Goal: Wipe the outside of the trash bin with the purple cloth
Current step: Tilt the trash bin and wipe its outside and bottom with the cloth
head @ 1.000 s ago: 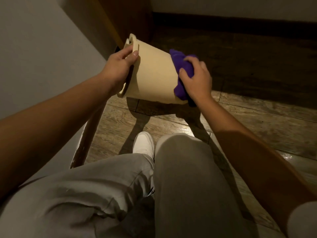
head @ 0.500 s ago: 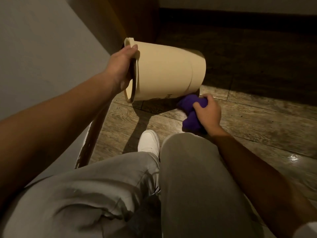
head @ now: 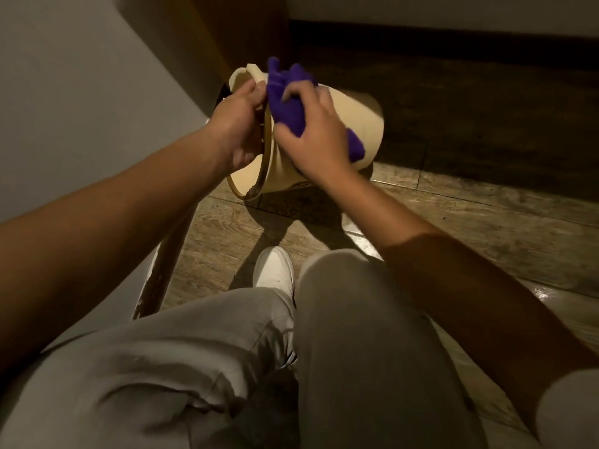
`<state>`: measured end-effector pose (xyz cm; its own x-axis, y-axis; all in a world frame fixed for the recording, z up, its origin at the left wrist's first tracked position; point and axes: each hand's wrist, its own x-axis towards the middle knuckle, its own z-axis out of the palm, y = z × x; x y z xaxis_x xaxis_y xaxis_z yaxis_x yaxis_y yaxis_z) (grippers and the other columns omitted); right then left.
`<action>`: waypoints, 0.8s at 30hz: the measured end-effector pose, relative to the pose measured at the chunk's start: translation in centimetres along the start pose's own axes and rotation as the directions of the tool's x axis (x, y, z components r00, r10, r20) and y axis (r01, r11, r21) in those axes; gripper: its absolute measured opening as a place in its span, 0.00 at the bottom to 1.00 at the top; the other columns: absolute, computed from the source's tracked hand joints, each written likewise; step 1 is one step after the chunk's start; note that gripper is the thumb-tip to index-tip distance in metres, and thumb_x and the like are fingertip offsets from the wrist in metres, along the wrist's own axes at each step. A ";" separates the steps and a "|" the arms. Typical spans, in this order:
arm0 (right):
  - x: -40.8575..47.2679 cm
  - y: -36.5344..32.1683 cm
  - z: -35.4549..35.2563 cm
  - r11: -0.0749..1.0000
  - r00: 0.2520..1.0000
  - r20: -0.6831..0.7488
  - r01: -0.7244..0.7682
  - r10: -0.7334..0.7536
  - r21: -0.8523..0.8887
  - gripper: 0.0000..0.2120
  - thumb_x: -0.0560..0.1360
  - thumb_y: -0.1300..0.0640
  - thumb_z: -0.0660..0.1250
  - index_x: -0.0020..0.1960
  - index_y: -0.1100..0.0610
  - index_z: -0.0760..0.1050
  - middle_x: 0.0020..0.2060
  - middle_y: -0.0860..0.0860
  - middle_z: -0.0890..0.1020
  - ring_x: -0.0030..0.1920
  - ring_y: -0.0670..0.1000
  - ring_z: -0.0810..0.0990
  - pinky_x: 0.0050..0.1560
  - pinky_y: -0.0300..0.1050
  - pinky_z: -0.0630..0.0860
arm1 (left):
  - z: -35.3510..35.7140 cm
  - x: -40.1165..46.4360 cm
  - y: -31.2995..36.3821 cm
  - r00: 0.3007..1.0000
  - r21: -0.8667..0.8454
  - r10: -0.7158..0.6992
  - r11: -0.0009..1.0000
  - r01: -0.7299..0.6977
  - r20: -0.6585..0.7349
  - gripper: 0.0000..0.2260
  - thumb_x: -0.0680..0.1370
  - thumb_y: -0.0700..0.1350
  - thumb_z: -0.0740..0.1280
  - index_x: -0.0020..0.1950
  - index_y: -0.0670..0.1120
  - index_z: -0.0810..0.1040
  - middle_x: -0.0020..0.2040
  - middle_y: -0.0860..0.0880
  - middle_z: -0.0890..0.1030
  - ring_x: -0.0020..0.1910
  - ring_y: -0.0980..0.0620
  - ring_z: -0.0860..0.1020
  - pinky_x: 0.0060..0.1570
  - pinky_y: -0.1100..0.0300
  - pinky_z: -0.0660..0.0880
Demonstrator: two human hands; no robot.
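Observation:
A cream trash bin (head: 363, 124) is held tipped on its side above the wooden floor, its open mouth turned toward me and its base pointing away to the right. My left hand (head: 236, 128) grips the bin's rim at the top left. My right hand (head: 311, 137) presses a bunched purple cloth (head: 287, 98) against the bin's outer wall just behind the rim. A tail of the cloth hangs out past my right wrist side. Much of the bin's upper wall is hidden by both hands.
A grey wall (head: 81, 108) runs close on the left with a dark skirting strip (head: 162, 270) at its foot. My knees in grey trousers (head: 356, 335) and a white shoe (head: 274, 270) fill the foreground. Wooden floor (head: 470, 205) stretches right; a dark baseboard (head: 437, 30) lies beyond.
My right hand has brought the cloth up from under the bin's base to the top of the wall beside the rim. The bin has tilted and lies a little lower.

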<state>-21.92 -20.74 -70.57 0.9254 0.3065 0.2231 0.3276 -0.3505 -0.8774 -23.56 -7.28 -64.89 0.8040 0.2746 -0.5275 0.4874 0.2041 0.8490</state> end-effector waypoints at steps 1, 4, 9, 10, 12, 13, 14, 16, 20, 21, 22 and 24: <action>-0.9 0.4 0.8 1.000 1.000 -0.014 0.019 -0.019 0.011 0.21 0.74 0.52 0.72 0.65 0.55 0.73 0.63 0.56 0.73 0.54 0.52 0.77 0.46 0.44 0.79 | 0.2 0.2 0.2 0.999 -0.013 -0.007 1.000 0.007 -0.031 0.20 0.88 0.50 0.56 0.79 0.48 0.69 0.55 0.47 0.84 0.50 0.50 0.85 0.44 0.53 0.84; -3.6 3.2 2.3 0.979 0.986 0.057 0.164 -0.158 -0.122 0.21 0.74 0.53 0.73 0.64 0.57 0.74 0.63 0.59 0.73 0.54 0.57 0.78 0.44 0.45 0.77 | 0.2 0.8 0.7 0.989 -0.056 -0.023 0.998 0.014 -0.147 0.16 0.88 0.49 0.57 0.72 0.47 0.75 0.53 0.47 0.84 0.48 0.50 0.86 0.44 0.51 0.84; -5.2 8.1 3.2 0.789 0.838 0.460 0.484 -0.294 -0.377 0.24 0.72 0.51 0.75 0.65 0.51 0.71 0.59 0.59 0.74 0.50 0.58 0.80 0.36 0.47 0.76 | -1.1 1.2 0.6 0.967 -0.117 -0.055 0.993 0.027 -0.247 0.16 0.87 0.49 0.59 0.73 0.46 0.72 0.58 0.43 0.85 0.52 0.45 0.88 0.48 0.47 0.86; -5.3 8.8 3.3 0.758 0.809 0.543 0.496 -0.226 -0.423 0.25 0.72 0.51 0.75 0.66 0.50 0.70 0.58 0.58 0.74 0.49 0.57 0.80 0.35 0.47 0.75 | -1.2 1.2 0.7 0.967 -0.114 -0.044 0.993 0.016 -0.251 0.15 0.87 0.49 0.59 0.73 0.46 0.72 0.58 0.44 0.86 0.50 0.46 0.88 0.46 0.47 0.86; -5.4 10.2 3.2 0.754 0.806 0.591 0.369 0.033 -0.544 0.23 0.74 0.50 0.72 0.67 0.49 0.69 0.59 0.58 0.73 0.50 0.60 0.81 0.38 0.50 0.74 | -1.2 1.1 0.9 0.966 -0.092 -0.009 0.996 -0.015 -0.259 0.12 0.87 0.48 0.60 0.69 0.49 0.73 0.55 0.46 0.85 0.46 0.50 0.89 0.40 0.52 0.86; -5.5 11.0 2.7 0.756 0.816 0.552 0.250 0.172 -0.605 0.23 0.75 0.50 0.71 0.68 0.50 0.69 0.60 0.58 0.74 0.52 0.61 0.81 0.42 0.52 0.75 | -1.1 1.0 1.2 0.963 -0.086 0.005 0.996 -0.029 -0.270 0.10 0.87 0.48 0.60 0.66 0.49 0.74 0.55 0.46 0.85 0.46 0.50 0.88 0.40 0.53 0.85; -5.7 11.9 1.9 0.755 0.823 0.491 0.121 0.286 -0.644 0.22 0.76 0.49 0.70 0.68 0.49 0.70 0.61 0.57 0.74 0.54 0.61 0.80 0.47 0.53 0.77 | -1.1 1.1 1.3 0.959 -0.090 0.009 0.995 -0.036 -0.284 0.08 0.87 0.48 0.60 0.62 0.48 0.76 0.54 0.46 0.85 0.49 0.49 0.87 0.43 0.52 0.85; -5.7 13.0 -0.1 0.766 0.845 0.369 -0.073 0.388 -0.639 0.20 0.75 0.45 0.69 0.65 0.49 0.73 0.60 0.55 0.77 0.54 0.59 0.80 0.51 0.53 0.78 | -1.4 1.3 1.5 0.950 -0.098 0.006 0.994 -0.038 -0.312 0.07 0.87 0.48 0.60 0.56 0.48 0.76 0.53 0.46 0.85 0.52 0.47 0.86 0.50 0.49 0.84; -2.8 11.5 -3.5 0.810 0.915 0.172 -0.222 0.366 -0.543 0.21 0.73 0.41 0.68 0.62 0.48 0.74 0.55 0.54 0.79 0.53 0.57 0.80 0.52 0.52 0.77 | -2.0 1.3 1.7 0.948 -0.070 -0.012 0.997 -0.011 -0.317 0.12 0.87 0.50 0.60 0.63 0.45 0.76 0.56 0.45 0.85 0.55 0.46 0.85 0.50 0.50 0.81; -1.7 10.5 -4.2 0.825 0.934 0.131 -0.220 0.332 -0.520 0.21 0.73 0.41 0.68 0.63 0.48 0.73 0.56 0.53 0.78 0.53 0.57 0.79 0.51 0.52 0.77 | -1.9 1.2 1.7 0.949 -0.052 -0.011 0.999 -0.006 -0.316 0.12 0.87 0.50 0.60 0.63 0.45 0.76 0.56 0.45 0.85 0.55 0.46 0.85 0.48 0.51 0.81; -0.7 9.4 -4.8 0.846 0.953 0.085 -0.213 0.290 -0.489 0.22 0.73 0.41 0.68 0.64 0.48 0.73 0.57 0.53 0.78 0.54 0.56 0.79 0.51 0.51 0.77 | -1.9 1.2 1.6 0.949 -0.031 -0.006 1.000 -0.004 -0.317 0.12 0.87 0.50 0.60 0.64 0.45 0.76 0.57 0.45 0.85 0.55 0.47 0.85 0.48 0.52 0.81; 1.1 6.9 -5.5 0.897 0.982 -0.001 -0.175 0.191 -0.405 0.23 0.74 0.41 0.68 0.66 0.48 0.72 0.59 0.52 0.77 0.55 0.56 0.79 0.52 0.50 0.76 | -1.8 1.0 1.2 0.948 0.008 0.010 1.000 -0.008 -0.318 0.13 0.87 0.50 0.60 0.67 0.45 0.75 0.57 0.45 0.84 0.56 0.47 0.84 0.50 0.53 0.82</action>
<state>-17.57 -27.68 -74.01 0.9712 0.2326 0.0521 0.2092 -0.7268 -0.6542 -22.76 -5.09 -64.41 0.6587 0.5611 -0.5012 0.4840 0.1941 0.8533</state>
